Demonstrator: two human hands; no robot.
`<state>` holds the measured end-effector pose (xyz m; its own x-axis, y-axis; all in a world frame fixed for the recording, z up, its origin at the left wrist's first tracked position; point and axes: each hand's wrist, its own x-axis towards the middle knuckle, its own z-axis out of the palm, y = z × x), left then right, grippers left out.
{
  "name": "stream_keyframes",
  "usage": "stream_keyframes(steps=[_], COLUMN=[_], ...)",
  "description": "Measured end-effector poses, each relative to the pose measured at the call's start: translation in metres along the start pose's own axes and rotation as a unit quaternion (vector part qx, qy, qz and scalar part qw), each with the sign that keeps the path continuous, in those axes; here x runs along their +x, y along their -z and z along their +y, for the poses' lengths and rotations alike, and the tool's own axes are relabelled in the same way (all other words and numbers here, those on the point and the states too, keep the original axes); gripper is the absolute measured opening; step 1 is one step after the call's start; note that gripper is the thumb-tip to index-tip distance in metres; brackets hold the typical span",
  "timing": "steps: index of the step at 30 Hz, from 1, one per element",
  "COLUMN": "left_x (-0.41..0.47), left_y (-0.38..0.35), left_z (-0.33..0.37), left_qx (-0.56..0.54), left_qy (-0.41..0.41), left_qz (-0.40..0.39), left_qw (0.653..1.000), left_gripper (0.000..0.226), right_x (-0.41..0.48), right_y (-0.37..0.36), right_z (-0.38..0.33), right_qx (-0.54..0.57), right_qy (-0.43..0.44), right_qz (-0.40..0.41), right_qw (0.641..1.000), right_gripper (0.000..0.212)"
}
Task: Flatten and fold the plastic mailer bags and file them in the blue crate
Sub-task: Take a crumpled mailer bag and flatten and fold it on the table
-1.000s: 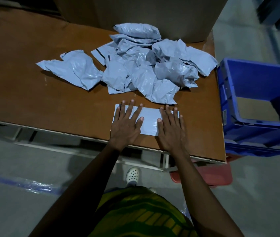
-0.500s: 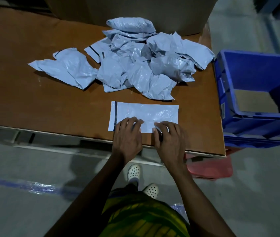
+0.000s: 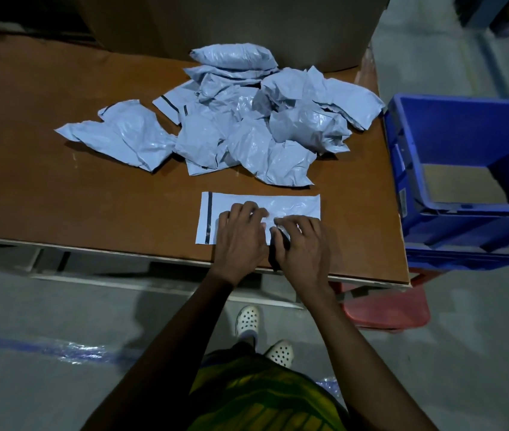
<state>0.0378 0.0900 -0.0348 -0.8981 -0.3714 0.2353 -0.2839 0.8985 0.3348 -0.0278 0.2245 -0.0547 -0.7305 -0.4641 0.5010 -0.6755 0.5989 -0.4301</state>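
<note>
Lying flat, the mailer [image 3: 293,205] is pinched at its near edge by left hand [image 3: 240,236] and right hand [image 3: 304,245], fingers curled.

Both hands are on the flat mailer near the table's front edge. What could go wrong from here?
1. The flat mailer is glossy and close to the table edge; with the left hand and right hand curled on its near side, it may slide off.
2. Its right half looks wrinkled, so the fold may come out crooked.
</note>
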Motion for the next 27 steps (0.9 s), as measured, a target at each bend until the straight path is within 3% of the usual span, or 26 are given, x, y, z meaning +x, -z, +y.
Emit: stream_keyframes(steps=[8,11,14,16,21,27], left_x=[0.001,0.005,0.006,0.003,-0.009,-0.013], left_y=[-0.012,-0.007,-0.002,-0.002,-0.022,-0.039], left_z=[-0.007,-0.016,-0.029,-0.032,-0.042,-0.05], left_qx=[0.014,-0.057,-0.127,-0.083,0.065,0.088], left_qy=[0.016,0.016,0.004,0.001,-0.02,-0.024], left_qz=[0.0,-0.008,0.033,0.041,0.006,0.029], left_qw=[1.0,0.998,0.991,0.996,0.998,0.995], left_gripper=[0.033,0.03,0.031,0.04,0.059,0.059], right_x=[0.028,0.029,0.035,0.035,0.019,0.011], right_y=[-0.015,-0.015,-0.008,-0.006,-0.01,-0.014], right_z=[0.003,0.007,0.004,0.002,0.009,0.016], right_qx=[-0.014,-0.009,-0.023,-0.018,-0.037,-0.098], right_qy=[-0.026,-0.029,-0.025,-0.001,-0.006,0.01], right_qz=[-0.03,-0.042,-0.028,-0.029,-0.181,-0.19], right_qw=[0.999,0.999,0.999,0.999,0.983,0.977], right_gripper=[0.018,0.023,0.021,0.025,0.054,0.056])
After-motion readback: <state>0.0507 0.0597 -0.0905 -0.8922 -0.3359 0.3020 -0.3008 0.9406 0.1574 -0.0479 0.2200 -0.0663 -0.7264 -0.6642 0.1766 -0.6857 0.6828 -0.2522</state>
